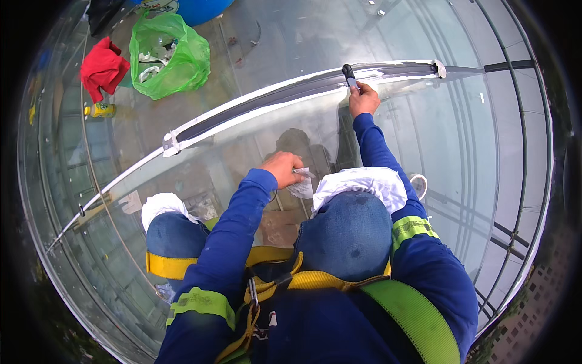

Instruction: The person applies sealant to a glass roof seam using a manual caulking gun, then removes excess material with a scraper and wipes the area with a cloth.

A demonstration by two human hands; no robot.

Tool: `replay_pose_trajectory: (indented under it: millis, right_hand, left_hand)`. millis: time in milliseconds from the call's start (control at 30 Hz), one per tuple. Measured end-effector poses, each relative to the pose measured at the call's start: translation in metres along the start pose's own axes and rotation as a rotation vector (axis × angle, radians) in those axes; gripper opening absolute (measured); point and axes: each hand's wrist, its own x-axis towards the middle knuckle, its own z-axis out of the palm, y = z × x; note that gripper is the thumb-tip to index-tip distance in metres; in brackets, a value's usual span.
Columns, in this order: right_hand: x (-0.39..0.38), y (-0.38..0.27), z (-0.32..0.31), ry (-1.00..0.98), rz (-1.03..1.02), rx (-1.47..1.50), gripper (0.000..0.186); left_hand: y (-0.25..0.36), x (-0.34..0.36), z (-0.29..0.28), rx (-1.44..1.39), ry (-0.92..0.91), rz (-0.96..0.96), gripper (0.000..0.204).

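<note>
My right hand [364,101] reaches far forward, its fingers closed round a small scraper [348,73] with a black rounded end and a flat grey part. The black end points away from me and rests at the dark seam [260,100] between glass panels. Strips of white tape [236,102] border that seam on both sides. Nearer to me, my left hand [282,169] is closed on a crumpled piece of paper [301,187], which hangs below its fingers over the glass.
A white roll of tape [419,185] lies beside my right forearm. White cloths [362,185] cover my knees. At the far left are a green plastic bag [173,73] with scraps, a red cloth [103,68], a yellow bottle [100,110] and a blue container [203,8]. A cord [91,161] crosses the glass.
</note>
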Motion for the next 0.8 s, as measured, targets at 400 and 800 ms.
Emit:
replay_pose_trajectory:
  millis: [400, 800]
  right_hand:
    - [-0.118, -0.198, -0.003, -0.903, -0.230, 0.172, 0.018]
    - [-0.061, -0.066, -0.018, 0.087, 0.019, -0.272, 0.023]
  left_hand:
    - [0.002, -0.245, -0.177, -0.730, 1.620, 0.651, 0.028]
    - [0.062, -0.190, -0.186, -1.153, 1.571, 0.847, 0.018]
